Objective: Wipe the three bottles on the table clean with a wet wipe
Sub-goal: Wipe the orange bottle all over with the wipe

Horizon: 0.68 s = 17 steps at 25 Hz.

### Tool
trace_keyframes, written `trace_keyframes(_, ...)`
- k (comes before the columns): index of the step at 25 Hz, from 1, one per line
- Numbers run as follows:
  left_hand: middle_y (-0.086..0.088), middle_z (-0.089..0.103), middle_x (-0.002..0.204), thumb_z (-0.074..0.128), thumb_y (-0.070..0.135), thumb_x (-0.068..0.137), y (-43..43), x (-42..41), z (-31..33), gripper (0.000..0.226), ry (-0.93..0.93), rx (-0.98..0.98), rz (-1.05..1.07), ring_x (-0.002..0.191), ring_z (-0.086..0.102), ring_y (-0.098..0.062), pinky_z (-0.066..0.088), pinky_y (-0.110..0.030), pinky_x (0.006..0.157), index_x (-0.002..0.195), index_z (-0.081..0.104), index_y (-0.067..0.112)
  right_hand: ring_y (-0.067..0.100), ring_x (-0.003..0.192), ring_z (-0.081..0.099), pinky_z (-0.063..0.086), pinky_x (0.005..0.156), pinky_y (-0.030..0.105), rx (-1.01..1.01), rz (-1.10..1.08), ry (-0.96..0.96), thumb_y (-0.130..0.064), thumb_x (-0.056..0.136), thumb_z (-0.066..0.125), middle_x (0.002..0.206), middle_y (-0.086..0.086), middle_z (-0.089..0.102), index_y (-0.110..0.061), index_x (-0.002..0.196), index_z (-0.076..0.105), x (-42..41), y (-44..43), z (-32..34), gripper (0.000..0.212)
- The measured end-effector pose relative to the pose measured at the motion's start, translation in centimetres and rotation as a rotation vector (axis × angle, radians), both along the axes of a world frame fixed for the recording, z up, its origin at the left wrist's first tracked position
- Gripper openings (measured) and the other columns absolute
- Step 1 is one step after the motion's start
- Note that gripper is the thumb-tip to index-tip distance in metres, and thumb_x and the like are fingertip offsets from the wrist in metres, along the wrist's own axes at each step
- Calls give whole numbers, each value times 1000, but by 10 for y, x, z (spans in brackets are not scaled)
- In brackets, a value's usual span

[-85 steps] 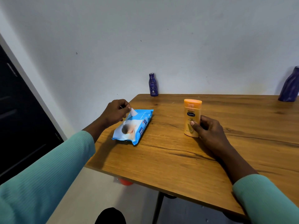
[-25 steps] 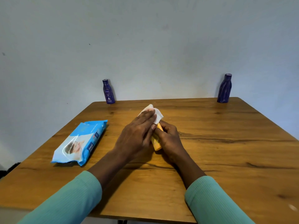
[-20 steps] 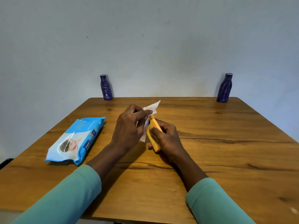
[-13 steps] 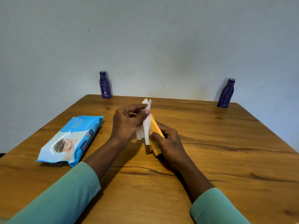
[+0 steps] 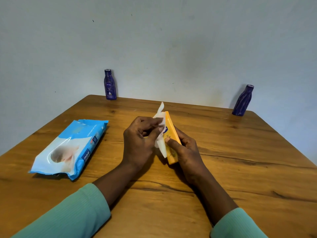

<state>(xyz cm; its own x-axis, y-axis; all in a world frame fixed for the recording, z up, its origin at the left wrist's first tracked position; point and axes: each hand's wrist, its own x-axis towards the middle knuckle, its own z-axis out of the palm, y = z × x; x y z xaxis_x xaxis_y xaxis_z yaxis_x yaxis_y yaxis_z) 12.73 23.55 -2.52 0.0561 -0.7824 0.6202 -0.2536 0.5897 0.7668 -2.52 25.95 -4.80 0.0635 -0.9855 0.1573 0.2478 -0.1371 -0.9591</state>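
In the head view, the left hand is pinching a white wipe against the side of the yellow bottle, its fingers curling round the cloth. The right hand is gripping that bottle, fingers wrapping its lower half and thumb lying on its front. The bottle is tilting away, over the middle of the surface. A blue pack is lying flat to the left. Two dark blue bottles are standing upright at the far edge, well apart: the Nivea bottle on the left and the ribbed bottle on the right.
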Motion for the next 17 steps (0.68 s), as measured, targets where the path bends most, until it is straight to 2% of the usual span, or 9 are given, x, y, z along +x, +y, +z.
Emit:
trace_keyframes(2, 4, 75, 112, 79, 16, 89, -9, 3, 5, 30, 211, 168, -38, 101, 75, -9, 61, -20, 73, 119, 75, 15, 35, 79, 69, 54, 66, 47, 31, 12, 9, -23, 98, 66, 110, 14, 78, -42, 140, 62, -1, -1, 0, 46)
trace_keyframes(4, 2, 78, 106, 78, 16, 89, -14, 4, 6, 28, 366, 332, -125, 98, 77, -13, 63, -26, 71, 116, 75, 18, 30, 75, 69, 55, 63, 43, 70, 4, -7, -25, 97, 69, 109, 12, 78, -44, 137, 65, -2, -1, 0, 44)
trace_keyframes(7, -7, 80, 107, 77, 17, 89, -17, -1, 2, 23, 367, 494, -276, 95, 79, -20, 64, -29, 72, 112, 76, 13, 34, 91, 74, 59, 69, 48, 31, -69, -28, -24, 102, 66, 119, 8, 76, -39, 136, 67, -2, -4, 3, 37)
trace_keyframes(9, -13, 80, 107, 78, 22, 88, -21, -5, -1, 28, 310, 541, -373, 94, 79, -26, 65, -34, 76, 111, 77, 6, 34, 110, 73, 61, 84, 54, -15, -105, -49, -21, 104, 61, 126, 7, 75, -31, 138, 66, -1, -10, 5, 36)
trace_keyframes(11, -15, 80, 105, 80, 27, 85, -29, -5, -4, 33, 343, 571, -427, 94, 78, -30, 65, -40, 80, 109, 78, 6, 35, 118, 70, 60, 93, 57, -11, -100, -42, -19, 106, 59, 129, 8, 74, -25, 141, 64, -1, -16, 6, 36)
trace_keyframes(12, -16, 80, 105, 80, 30, 84, -35, -4, -6, 33, 364, 573, -430, 93, 77, -31, 65, -42, 80, 107, 80, 7, 35, 116, 71, 61, 90, 56, -10, -84, -32, -20, 106, 59, 128, 9, 74, -24, 140, 64, -1, -20, 5, 35)
trace_keyframes(14, -16, 80, 104, 82, 38, 80, -46, -3, -8, 35, 400, 563, -392, 91, 77, -30, 65, -43, 79, 102, 81, 12, 33, 99, 74, 64, 73, 53, 10, -32, -8, -25, 105, 61, 120, 10, 76, -29, 136, 67, -2, -28, 4, 32)
trace_keyframes(17, -13, 80, 104, 84, 47, 70, -62, -1, -4, 38, 585, 595, -313, 94, 78, -27, 65, -40, 78, 95, 84, 18, 31, 78, 72, 59, 58, 40, 76, 42, 33, -26, 105, 62, 111, 14, 77, -27, 143, 61, -2, -41, 7, 38)
